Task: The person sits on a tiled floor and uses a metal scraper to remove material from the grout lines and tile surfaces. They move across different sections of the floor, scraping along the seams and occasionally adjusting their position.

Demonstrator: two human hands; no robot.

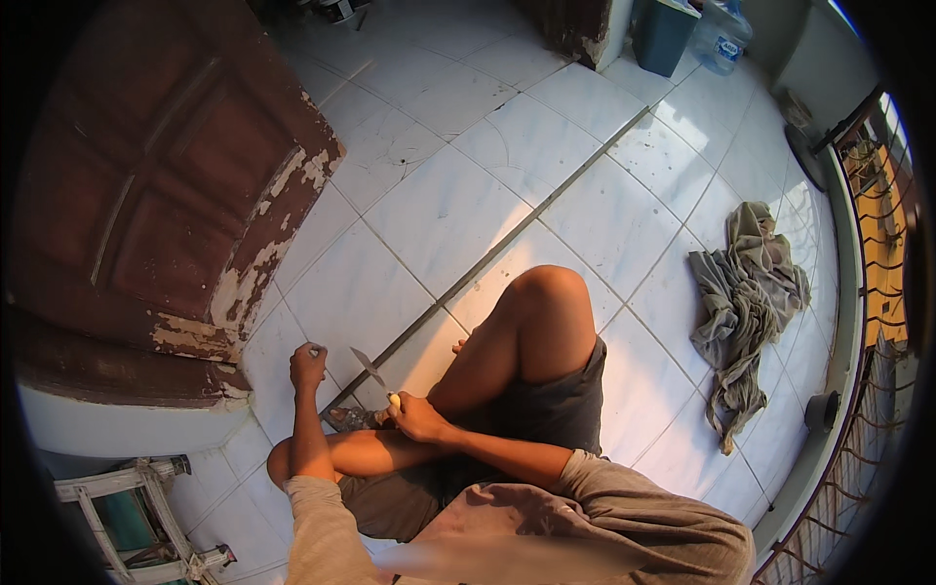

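Note:
I sit cross-legged on a white tiled floor. My right hand (417, 419) is closed around the pale yellow handle of a putty knife (368, 365). Its flat metal blade points up and to the left, over the tiles beside a dark raised edge (419, 320). Off to the left, my left hand (308, 367) is closed, fingers curled, near the bottom of a brown door. Something small and greyish shows at its fingertips, too small to make out. Between my hands and close to my shin lies a grey, mottled thing (348, 419), partly hidden by my leg.
A brown door (185, 185) with peeling paint stands at the left. A paint-stained stepladder (146, 507) is at the lower left. To the right lies a crumpled grey-green cloth (746, 302), with a metal railing beyond. A blue bin (665, 37) and a clear water jug (722, 41) stand far back.

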